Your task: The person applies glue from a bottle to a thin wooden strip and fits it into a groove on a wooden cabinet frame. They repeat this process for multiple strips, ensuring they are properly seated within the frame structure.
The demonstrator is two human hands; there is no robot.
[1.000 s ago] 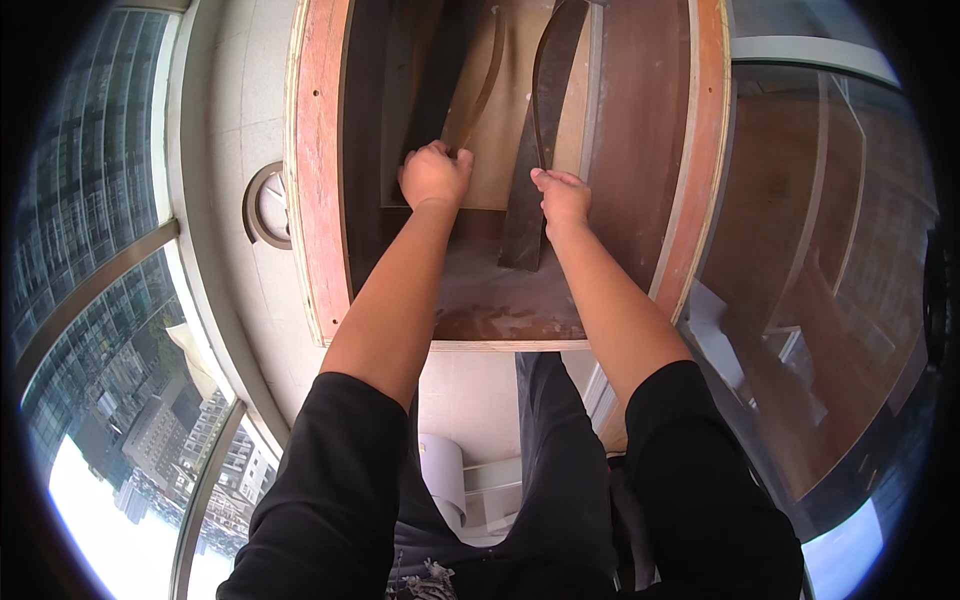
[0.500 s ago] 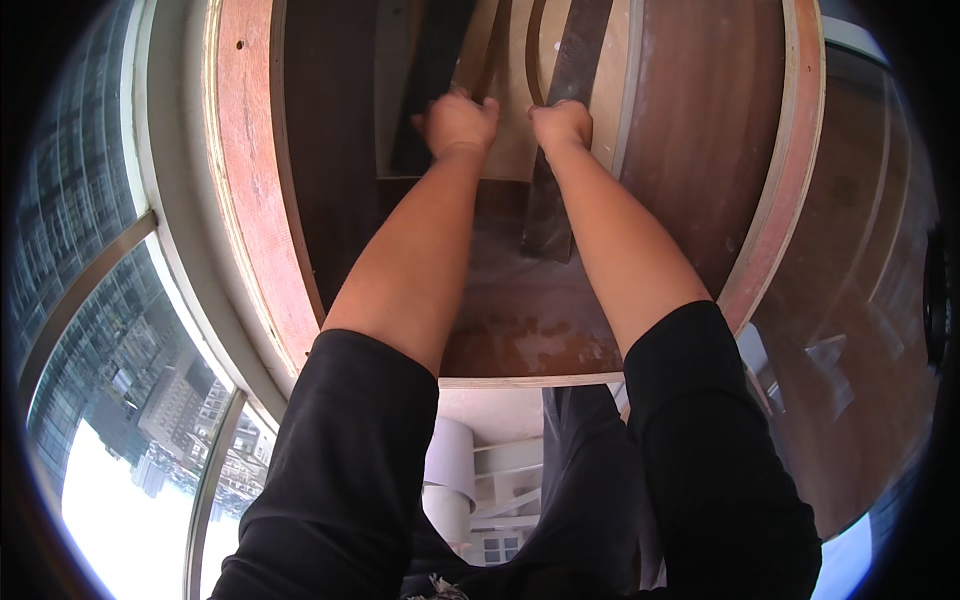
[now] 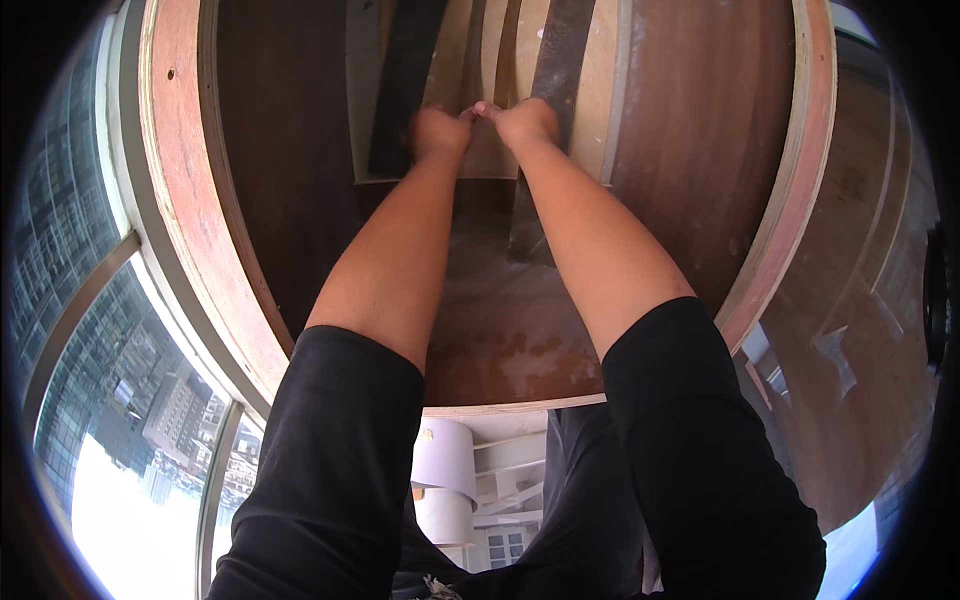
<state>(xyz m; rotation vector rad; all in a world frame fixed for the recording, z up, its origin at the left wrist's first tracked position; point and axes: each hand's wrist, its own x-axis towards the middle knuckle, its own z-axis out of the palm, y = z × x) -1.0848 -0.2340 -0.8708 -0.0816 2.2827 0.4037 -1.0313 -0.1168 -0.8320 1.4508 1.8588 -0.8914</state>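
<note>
My left hand (image 3: 440,130) lies over the lighter board near the inner edge of a broad dark strip (image 3: 402,90). Beside it, my right hand (image 3: 526,122) rests over another long dark strip (image 3: 565,45), whose near end reaches past the lighter board (image 3: 487,165). Both thumbs stretch inward, their tips almost meeting. The other fingers curl away behind the hands and are hidden; the left ones are also blurred. Beyond the thumbs, a narrow brown strip (image 3: 508,45) runs lengthwise between the two dark strips.
A pinkish wooden side rail (image 3: 178,160) bounds the brown panel (image 3: 520,340) on the left, another rail (image 3: 790,210) on the right. Damp-looking marks show near its front edge. A window (image 3: 85,330) stands at the left. Below the panel is a white cylindrical object (image 3: 444,465).
The view has shifted, and the left rail and strips appear farther left. My thumbs have come much closer together. The narrow strips between my hands also appear closer to each other.
</note>
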